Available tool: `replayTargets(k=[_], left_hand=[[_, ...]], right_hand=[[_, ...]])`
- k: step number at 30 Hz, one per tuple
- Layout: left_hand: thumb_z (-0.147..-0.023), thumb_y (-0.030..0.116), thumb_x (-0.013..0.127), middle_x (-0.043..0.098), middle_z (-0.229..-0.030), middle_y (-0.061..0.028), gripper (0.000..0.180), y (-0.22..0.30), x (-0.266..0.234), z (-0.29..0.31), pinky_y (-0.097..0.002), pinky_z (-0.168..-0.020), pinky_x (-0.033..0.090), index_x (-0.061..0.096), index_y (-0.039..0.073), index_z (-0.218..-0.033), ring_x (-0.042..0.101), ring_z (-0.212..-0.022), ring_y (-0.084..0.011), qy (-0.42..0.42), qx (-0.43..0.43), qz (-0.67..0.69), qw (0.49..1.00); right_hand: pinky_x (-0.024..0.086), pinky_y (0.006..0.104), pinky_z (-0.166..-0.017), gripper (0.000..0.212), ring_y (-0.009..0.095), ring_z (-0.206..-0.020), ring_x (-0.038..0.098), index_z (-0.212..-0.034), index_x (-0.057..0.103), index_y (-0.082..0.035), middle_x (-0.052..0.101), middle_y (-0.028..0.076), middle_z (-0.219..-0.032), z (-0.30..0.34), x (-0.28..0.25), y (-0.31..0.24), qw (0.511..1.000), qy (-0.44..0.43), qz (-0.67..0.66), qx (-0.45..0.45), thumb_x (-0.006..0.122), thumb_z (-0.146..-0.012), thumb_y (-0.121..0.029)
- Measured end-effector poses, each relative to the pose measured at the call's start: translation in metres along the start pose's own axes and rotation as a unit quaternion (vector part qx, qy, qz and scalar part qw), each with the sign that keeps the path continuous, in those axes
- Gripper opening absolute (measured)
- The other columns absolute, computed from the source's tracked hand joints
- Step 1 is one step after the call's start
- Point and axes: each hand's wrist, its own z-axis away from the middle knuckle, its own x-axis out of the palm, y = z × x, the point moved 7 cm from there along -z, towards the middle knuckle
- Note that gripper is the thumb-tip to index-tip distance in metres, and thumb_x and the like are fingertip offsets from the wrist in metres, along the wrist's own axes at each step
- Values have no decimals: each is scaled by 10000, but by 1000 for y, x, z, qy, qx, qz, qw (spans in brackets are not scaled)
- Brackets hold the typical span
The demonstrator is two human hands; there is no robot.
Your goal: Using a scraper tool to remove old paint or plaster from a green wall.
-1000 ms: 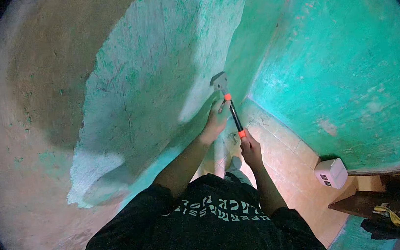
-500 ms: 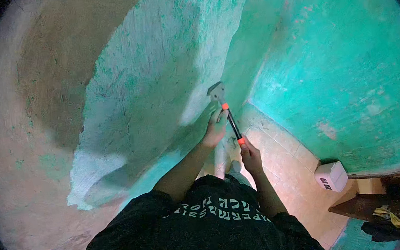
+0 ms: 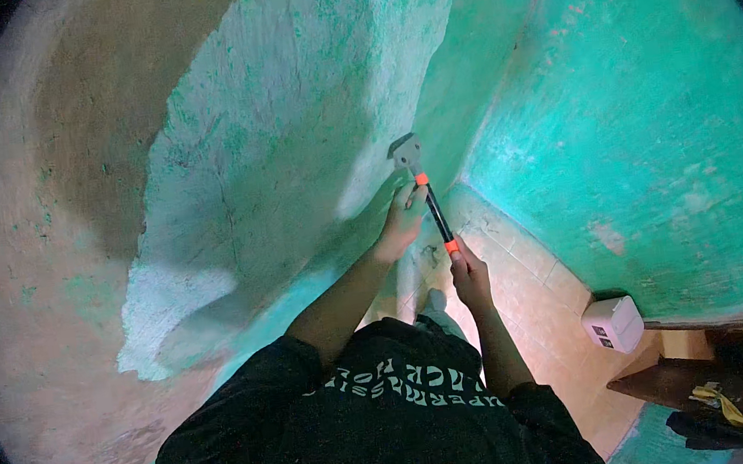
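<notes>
I hold a long scraper (image 3: 428, 200) with a black handle, orange bands and a grey metal blade at its top. The blade rests against the green painted wall (image 3: 305, 130), near the corner where two walls meet. My left hand (image 3: 403, 221) grips the upper part of the handle, just below the blade. Lower down, my right hand (image 3: 468, 274) closes around the end of the handle by the orange cap. A large pale patch of scraped plaster spreads over the wall to the left of the blade.
A second green wall (image 3: 653, 127) stands to the right. The floor (image 3: 527, 306) is tiled in pale orange. A small white box (image 3: 614, 325) sits at the wall's foot. A dark wooden surface (image 3: 710, 386) with a yellow item lies at lower right.
The scraper and both hands slid downward along the wall from one second ago, then shifted slightly; the blade stays on the wall near the corner.
</notes>
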Motion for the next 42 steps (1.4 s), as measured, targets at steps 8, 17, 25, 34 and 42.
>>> replayTargets(k=[8,17,25,34,42], left_hand=[[-1066,334,601,615,-1138,-55,361,-29,-19,-16,-380,-858,493,590,46,-1284,571,-1046,-173,-19,-34,-87,995],[-1066,227,612,627,-1046,-78,245,-17,-10,-17,-350,-827,480,657,-4,-1133,586,-941,-172,-10,9,-61,998],[-1077,250,595,624,-986,-84,281,-8,0,-16,-365,-822,482,635,-15,-1161,583,-913,-193,16,-13,-28,999],[-1081,255,581,582,-897,-71,268,-6,-6,-16,-351,-767,447,614,-10,-1099,517,-852,-163,19,25,8,999],[-1069,211,609,598,-948,-61,208,-16,-18,-6,-351,-819,467,618,9,-1120,573,-925,-177,16,82,-82,993]], right_hand=[[508,267,-767,461,102,-792,597,-1479,572,-38,642,56,-863,-9,10,-17,1000,-7,-3,-5,540,-1099,-297],[493,295,-665,484,113,-719,554,-1490,566,-45,589,26,-779,-10,6,-8,1000,12,-9,-7,539,-1101,-331],[451,281,-598,500,78,-630,518,-1536,527,-71,526,-24,-695,-18,3,-2,983,73,67,-153,539,-1092,-301],[492,296,-655,497,130,-666,559,-1484,564,-27,581,56,-742,-10,11,-10,990,57,40,-124,524,-1092,-330],[479,304,-647,465,109,-692,584,-1483,573,-50,591,40,-715,-10,17,-2,998,16,44,-31,552,-1092,-301]])
